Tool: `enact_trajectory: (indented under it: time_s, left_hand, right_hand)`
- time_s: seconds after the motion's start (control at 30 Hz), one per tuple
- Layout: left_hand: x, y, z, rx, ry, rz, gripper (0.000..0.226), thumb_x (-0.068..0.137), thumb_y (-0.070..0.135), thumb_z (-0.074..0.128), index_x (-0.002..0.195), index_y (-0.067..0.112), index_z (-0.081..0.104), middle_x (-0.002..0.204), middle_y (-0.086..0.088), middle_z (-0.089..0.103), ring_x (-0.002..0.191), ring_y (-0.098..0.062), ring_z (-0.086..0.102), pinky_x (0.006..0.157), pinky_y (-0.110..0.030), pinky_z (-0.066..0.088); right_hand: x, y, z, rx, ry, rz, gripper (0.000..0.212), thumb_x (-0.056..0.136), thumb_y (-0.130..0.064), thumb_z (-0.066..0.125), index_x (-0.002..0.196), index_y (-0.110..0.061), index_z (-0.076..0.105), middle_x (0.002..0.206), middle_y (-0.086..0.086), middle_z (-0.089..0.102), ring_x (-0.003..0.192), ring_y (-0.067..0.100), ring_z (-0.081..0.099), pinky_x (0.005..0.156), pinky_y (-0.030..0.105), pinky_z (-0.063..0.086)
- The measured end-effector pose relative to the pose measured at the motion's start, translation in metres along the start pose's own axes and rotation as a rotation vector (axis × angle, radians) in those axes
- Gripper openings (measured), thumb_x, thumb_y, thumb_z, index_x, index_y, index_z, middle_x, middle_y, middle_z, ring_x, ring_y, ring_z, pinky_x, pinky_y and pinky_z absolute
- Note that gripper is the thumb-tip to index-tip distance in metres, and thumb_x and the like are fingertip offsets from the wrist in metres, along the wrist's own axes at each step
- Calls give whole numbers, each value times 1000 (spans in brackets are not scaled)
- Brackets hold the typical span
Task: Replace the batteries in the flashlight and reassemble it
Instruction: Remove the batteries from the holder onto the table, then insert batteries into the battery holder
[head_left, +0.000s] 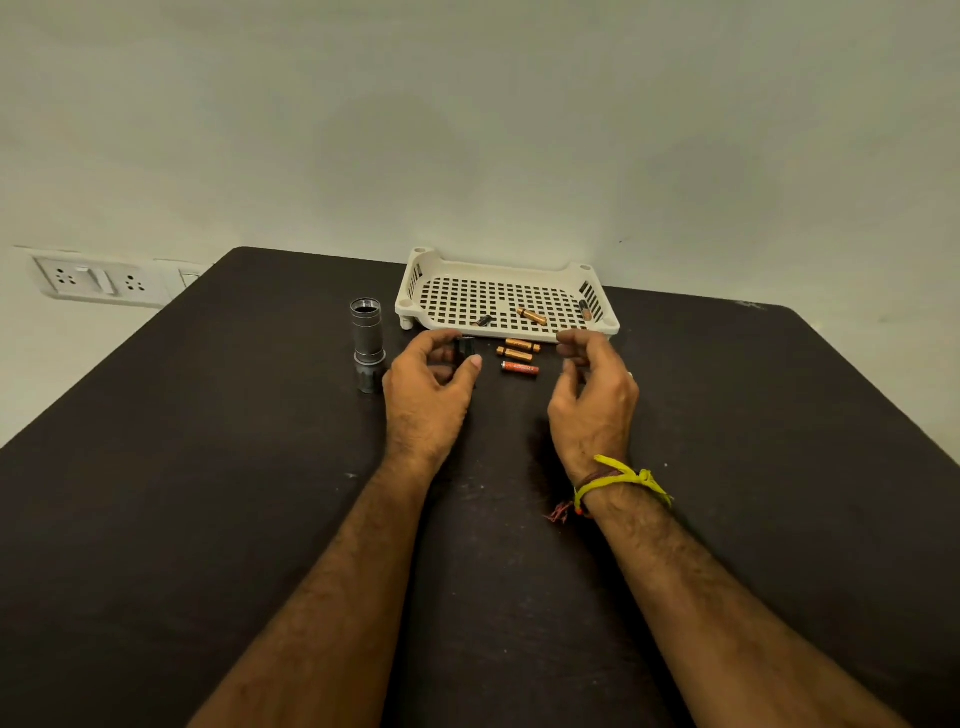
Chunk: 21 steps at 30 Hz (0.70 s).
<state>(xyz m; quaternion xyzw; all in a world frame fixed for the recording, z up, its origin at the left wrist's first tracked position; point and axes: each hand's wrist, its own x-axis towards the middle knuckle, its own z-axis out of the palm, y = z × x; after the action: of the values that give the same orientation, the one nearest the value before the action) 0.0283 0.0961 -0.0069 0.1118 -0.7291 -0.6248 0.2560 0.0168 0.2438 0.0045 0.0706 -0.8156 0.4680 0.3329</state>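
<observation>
The grey flashlight body (368, 343) stands upright on the dark table (208, 467), its threaded end open at the top. My left hand (428, 395) holds a small black part (464, 349), probably the battery holder, between thumb and fingers. Three copper-coloured batteries (518, 355) lie on the table between my hands. My right hand (592, 400) hovers just right of them with fingers loosely curled, holding nothing. In the white perforated tray (415, 306) behind lie three more batteries (531, 316), one at its right wall.
A wall socket plate (98, 280) is on the wall at the left. The table ends at the wall behind the tray and slopes off at the right edge. A yellow thread band circles my right wrist (618, 480).
</observation>
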Motion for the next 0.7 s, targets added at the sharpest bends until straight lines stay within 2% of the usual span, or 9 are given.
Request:
enact_trajectory:
  time_s: [0.2,0.3,0.43,0.53,0.6,0.7]
  left_hand:
    - [3,3,2,-10,41,9,34,84,22,77,116,23,67,90,13,67,83,-8,70,75,-36,63]
    - [5,3,5,-4,98,20,30,84,21,77,112,22,67,83,10,67,76,-9,69,73,-34,62]
    - [8,2,7,14,135,15,30,86,22,75,114,18,67,87,-2,69,78,-19,70,74,-34,61]
    - [10,2,7,30,147,8,32,86,22,75,117,17,67,86,0,68,78,-15,69,71,-23,59]
    - [9,2,7,44,149,-2,34,87,22,74,119,17,66,85,6,66,78,-8,67,70,-16,57]
    - [9,3,8,32,139,-9,35,88,19,73,123,15,65,89,3,68,82,-11,68,76,-26,60]
  right_hand:
    - [11,-8,15,-9,-81,-44,26,87,5,59,107,-7,69,101,6,72,94,23,69,88,42,58]
    - [39,-9,35,-144,-236,3,27,88,-1,60,111,-7,72,104,10,74,100,27,69,95,43,54]
    - [85,-10,68,-376,-480,-5,22,88,-10,67,107,-14,77,110,11,75,110,29,66,100,35,49]
    - [110,-11,88,-500,-663,-35,22,84,-9,72,103,-19,78,112,12,73,110,29,66,96,34,52]
    - [120,-12,98,-563,-760,-60,24,81,-5,75,99,-20,80,108,12,74,105,29,67,88,30,53]
    - [129,-15,107,-637,-862,-66,28,77,-1,77,98,-21,81,108,11,75,103,26,68,76,22,45]
